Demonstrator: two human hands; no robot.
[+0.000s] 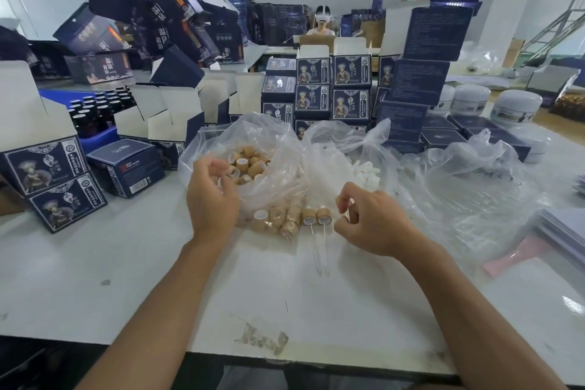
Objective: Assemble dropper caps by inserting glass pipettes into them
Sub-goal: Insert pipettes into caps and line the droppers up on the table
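two bare hands at the bags of dropper parts on a white table

the left hand [211, 199] hovers at the mouth of the clear plastic bag of tan wood-grain dropper caps [250, 165], fingers loosely curled; whether it holds a cap cannot be told. the right hand [368, 222] is well apart from it, beside a second clear bag of small white rubber bulbs [364, 169], its fingers curled in with the tips pinched together, though what they pinch is too small to tell. between the hands, two assembled caps with thin clear glass pipettes [319, 242] lie on the white table [142, 279], stems pointing towards the person, next to a loose cluster of tan caps [278, 220] in plastic. dark blue printed cartons [332, 85] are stacked behind the bags.
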